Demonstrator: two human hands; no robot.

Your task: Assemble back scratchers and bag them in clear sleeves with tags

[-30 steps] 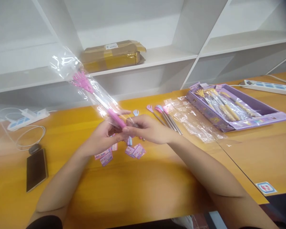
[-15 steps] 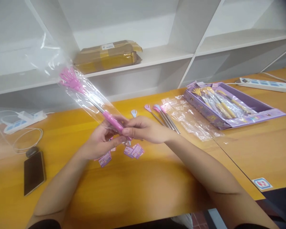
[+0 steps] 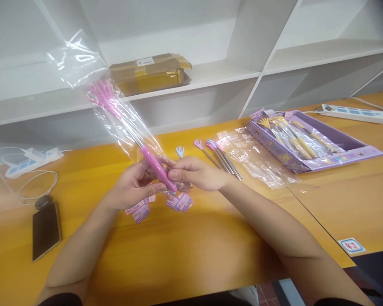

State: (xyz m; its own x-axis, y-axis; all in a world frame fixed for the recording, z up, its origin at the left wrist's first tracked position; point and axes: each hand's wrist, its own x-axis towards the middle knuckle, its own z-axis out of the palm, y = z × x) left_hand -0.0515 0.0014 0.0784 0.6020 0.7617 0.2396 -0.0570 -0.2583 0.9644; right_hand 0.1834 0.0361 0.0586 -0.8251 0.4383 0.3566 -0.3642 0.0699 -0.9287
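Observation:
A pink back scratcher, hand-shaped at its far end, lies inside a clear plastic bag and tilts up to the left above the table. My left hand is closed on it near the handle's lower end, thumb along the near side. My right hand pinches the handle and bag from the right. Below the hands, small purple cards lie on the table. Just behind are a blue scratcher head and several loose scratchers with metal rods.
Flat clear bags lie beside a purple display box holding yellow scratchers. A phone and a white power strip with cables are on the left. Another power strip is at far right. A taped parcel rests on the shelf.
The bagged pink scratcher has shifted slightly right and tipped a little more upright in both hands. The bag's loose top has swung right. Things on the table stay as they were.

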